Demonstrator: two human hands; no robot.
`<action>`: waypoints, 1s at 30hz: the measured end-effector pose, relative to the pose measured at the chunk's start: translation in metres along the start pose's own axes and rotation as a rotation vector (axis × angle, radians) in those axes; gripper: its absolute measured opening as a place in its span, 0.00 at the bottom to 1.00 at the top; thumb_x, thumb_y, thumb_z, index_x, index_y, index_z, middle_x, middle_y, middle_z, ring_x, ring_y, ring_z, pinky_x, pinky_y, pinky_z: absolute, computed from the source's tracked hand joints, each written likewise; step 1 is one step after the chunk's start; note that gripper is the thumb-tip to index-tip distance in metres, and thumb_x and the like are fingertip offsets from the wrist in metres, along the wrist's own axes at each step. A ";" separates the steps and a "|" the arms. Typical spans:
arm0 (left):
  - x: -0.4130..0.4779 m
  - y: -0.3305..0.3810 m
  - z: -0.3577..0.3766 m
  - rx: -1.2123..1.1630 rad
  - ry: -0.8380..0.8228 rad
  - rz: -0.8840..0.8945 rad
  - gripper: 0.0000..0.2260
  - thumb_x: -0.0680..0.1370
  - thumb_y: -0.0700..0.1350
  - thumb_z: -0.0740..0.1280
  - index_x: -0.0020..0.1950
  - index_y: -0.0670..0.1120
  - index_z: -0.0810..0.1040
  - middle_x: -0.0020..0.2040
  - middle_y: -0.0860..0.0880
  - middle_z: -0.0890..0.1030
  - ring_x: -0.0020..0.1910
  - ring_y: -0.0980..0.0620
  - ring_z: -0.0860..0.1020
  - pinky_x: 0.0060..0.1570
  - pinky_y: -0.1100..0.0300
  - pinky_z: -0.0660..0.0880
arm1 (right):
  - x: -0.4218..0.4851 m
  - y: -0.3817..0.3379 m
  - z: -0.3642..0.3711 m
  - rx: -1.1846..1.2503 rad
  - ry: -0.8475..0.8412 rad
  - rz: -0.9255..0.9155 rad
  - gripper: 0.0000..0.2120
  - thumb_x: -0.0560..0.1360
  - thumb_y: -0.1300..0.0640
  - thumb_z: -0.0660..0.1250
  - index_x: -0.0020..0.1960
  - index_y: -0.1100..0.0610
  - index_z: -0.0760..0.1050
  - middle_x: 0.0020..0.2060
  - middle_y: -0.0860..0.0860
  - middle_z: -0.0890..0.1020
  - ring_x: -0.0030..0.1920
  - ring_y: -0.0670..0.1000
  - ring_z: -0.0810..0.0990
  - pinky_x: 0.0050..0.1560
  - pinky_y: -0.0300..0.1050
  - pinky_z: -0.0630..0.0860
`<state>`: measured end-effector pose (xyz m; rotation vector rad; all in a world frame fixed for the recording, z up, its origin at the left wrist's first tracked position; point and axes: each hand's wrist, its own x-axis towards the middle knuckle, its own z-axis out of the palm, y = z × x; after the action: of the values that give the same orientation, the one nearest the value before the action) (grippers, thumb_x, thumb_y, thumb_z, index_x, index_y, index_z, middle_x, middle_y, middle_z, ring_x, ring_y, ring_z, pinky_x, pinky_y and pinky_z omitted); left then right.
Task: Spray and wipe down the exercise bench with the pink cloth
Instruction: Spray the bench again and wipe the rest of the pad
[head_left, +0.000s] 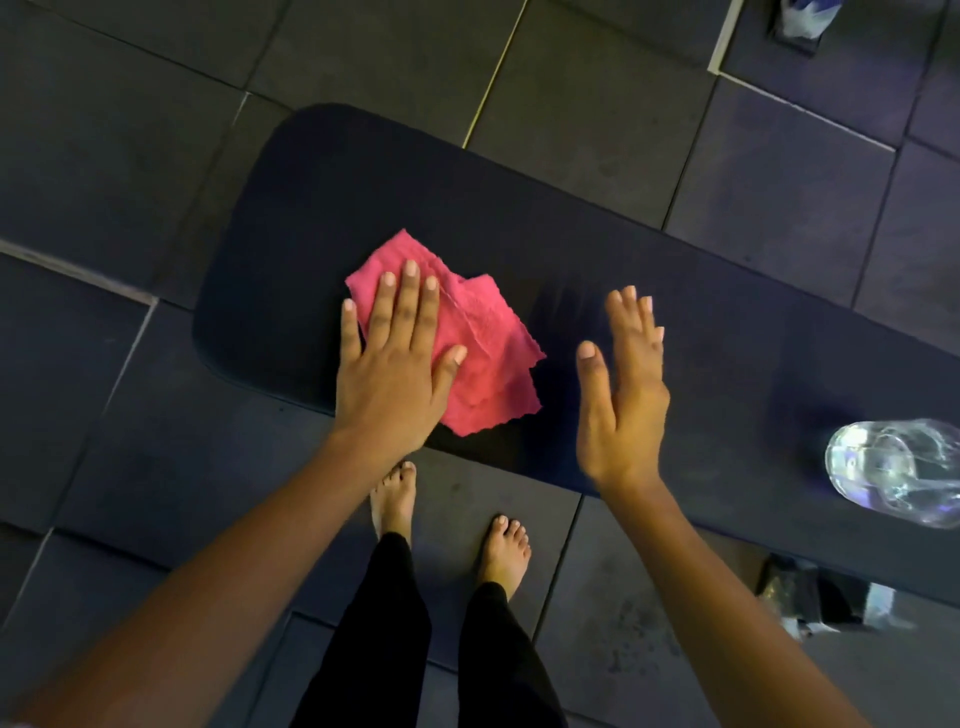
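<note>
L hand (395, 358) flat on pink cloth (483, 353) | R hand (621, 400) fingers straight, beside cloth, over bench (675, 312)

The single head camera looks almost straight down on the exercise bench (649, 291) from close above its near long side, with the bench running across the frame and its rounded end toward the left.

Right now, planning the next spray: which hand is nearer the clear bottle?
Right. The right hand hovers open over the bench, apart from the clear bottle; the left hand lies farther away, flat on the pink cloth.
</note>
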<state>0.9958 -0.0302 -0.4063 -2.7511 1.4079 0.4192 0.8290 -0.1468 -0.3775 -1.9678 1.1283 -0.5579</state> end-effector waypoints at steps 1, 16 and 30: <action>-0.004 -0.004 0.000 0.000 -0.001 0.049 0.32 0.80 0.61 0.43 0.79 0.45 0.46 0.80 0.45 0.47 0.79 0.46 0.45 0.75 0.39 0.45 | 0.000 -0.004 0.005 -0.019 -0.031 -0.017 0.24 0.83 0.54 0.57 0.76 0.60 0.61 0.77 0.54 0.61 0.79 0.50 0.52 0.79 0.47 0.45; -0.035 0.019 0.004 0.059 -0.034 0.002 0.30 0.81 0.57 0.41 0.78 0.43 0.39 0.79 0.42 0.40 0.78 0.42 0.41 0.75 0.40 0.40 | 0.040 0.027 0.034 -0.749 -0.205 0.092 0.33 0.82 0.38 0.43 0.80 0.54 0.43 0.79 0.57 0.43 0.79 0.58 0.39 0.76 0.63 0.38; -0.060 0.011 0.013 -0.017 -0.054 0.037 0.29 0.81 0.56 0.46 0.79 0.45 0.47 0.80 0.43 0.48 0.79 0.44 0.47 0.76 0.43 0.48 | 0.039 0.030 0.036 -0.796 -0.200 0.110 0.33 0.81 0.37 0.39 0.80 0.53 0.41 0.79 0.56 0.42 0.79 0.56 0.39 0.76 0.61 0.38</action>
<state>0.9510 0.0127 -0.4032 -2.7092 1.4519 0.5048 0.8582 -0.1739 -0.4233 -2.5177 1.4519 0.1970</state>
